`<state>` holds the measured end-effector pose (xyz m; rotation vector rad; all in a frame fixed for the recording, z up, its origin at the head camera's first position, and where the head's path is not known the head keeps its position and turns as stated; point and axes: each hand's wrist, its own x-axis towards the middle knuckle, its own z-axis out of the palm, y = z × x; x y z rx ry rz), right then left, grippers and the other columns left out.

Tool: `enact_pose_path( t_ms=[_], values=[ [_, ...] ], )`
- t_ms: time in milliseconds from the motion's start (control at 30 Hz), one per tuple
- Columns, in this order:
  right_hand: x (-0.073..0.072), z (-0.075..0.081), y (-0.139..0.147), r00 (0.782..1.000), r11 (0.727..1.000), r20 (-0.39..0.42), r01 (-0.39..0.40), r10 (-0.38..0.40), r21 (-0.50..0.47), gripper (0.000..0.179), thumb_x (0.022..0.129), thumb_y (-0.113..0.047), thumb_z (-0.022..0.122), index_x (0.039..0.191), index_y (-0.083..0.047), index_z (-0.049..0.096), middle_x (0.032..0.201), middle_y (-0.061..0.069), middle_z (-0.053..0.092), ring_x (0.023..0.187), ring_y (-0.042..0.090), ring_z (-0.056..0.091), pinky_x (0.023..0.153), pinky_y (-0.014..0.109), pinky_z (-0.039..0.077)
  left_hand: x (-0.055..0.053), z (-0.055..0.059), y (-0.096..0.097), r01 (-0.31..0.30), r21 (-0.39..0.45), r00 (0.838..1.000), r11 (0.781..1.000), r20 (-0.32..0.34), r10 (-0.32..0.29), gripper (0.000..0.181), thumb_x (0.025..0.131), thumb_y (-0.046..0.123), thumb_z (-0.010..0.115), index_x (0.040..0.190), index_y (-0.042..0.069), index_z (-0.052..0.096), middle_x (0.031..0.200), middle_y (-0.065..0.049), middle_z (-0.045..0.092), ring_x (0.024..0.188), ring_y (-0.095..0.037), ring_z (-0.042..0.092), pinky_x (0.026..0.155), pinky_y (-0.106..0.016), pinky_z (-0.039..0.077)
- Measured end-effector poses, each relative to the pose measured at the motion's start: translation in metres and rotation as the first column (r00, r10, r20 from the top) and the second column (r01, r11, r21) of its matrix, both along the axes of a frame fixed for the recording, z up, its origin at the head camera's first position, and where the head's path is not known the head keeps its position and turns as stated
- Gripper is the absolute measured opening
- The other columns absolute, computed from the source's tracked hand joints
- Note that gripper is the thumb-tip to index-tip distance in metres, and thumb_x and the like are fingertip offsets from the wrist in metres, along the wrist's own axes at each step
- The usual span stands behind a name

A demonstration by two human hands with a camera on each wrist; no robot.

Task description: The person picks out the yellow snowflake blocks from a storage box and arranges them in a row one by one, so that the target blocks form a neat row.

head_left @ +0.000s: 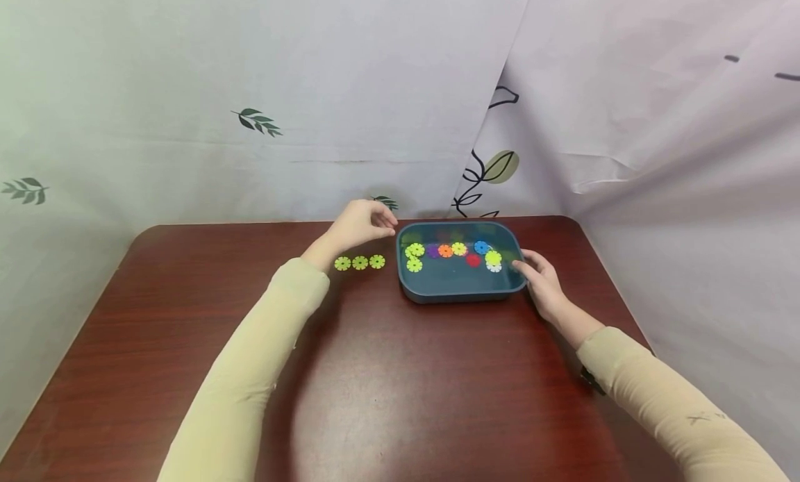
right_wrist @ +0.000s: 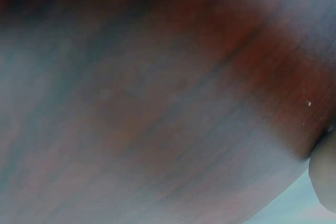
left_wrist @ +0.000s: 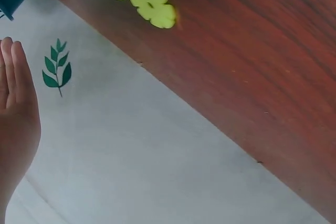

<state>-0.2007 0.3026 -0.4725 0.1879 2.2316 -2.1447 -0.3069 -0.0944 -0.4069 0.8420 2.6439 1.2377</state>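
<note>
A dark blue-grey plastic tray (head_left: 461, 285) holds several flower-shaped discs: yellow (head_left: 414, 265), purple (head_left: 433, 251), orange (head_left: 445, 251), red (head_left: 473, 260), blue (head_left: 481, 247) and white (head_left: 494, 265). My right hand (head_left: 545, 287) grips the tray's right side, thumb over the rim and fingers along the outer wall. Just off the tray's left rim is my left hand (head_left: 362, 223), fingers loosely extended with nothing visible in them; the left wrist view shows them side by side. In front of it, three yellow flower discs (head_left: 360, 262) lie in a row on the table.
The brown wood-grain table (head_left: 400, 385) has rounded far corners. Behind it and to the right hangs pale cloth (head_left: 337, 72) with leaf prints, meeting the table's back edge. The right wrist view mostly shows blurred tabletop (right_wrist: 157, 103).
</note>
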Motion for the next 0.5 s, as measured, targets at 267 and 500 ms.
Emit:
enact_pose_path(
  t_ms=[267,500],
  values=[
    [0.0,0.001,-0.001,1.0,1.0,0.009,0.002,-0.002,0.0,0.035,0.109,-0.014,0.059,0.139,0.001,0.051,0.105,-0.015,0.069,0.094,-0.001,0.066,0.082,0.013,0.057,-0.002,0.009,0.02,0.119,-0.014,0.993,0.993,0.016,-0.118,0.022,0.092,0.005,0.081,0.112,-0.003,0.077,0.106,-0.014,0.079,0.096,-0.027,0.078,0.091,-0.035,0.063],
    [0.001,0.002,-0.001,1.0,1.0,0.014,0.002,-0.001,-0.006,0.038,0.108,-0.014,0.059,0.141,0.002,0.05,0.107,-0.015,0.068,0.095,-0.002,0.066,0.083,0.013,0.056,-0.001,0.006,0.036,0.141,-0.031,0.989,0.99,0.047,-0.139,0.024,0.093,0.005,0.08,0.114,-0.005,0.076,0.107,-0.015,0.079,0.098,-0.026,0.077,0.092,-0.036,0.063]
  ],
)
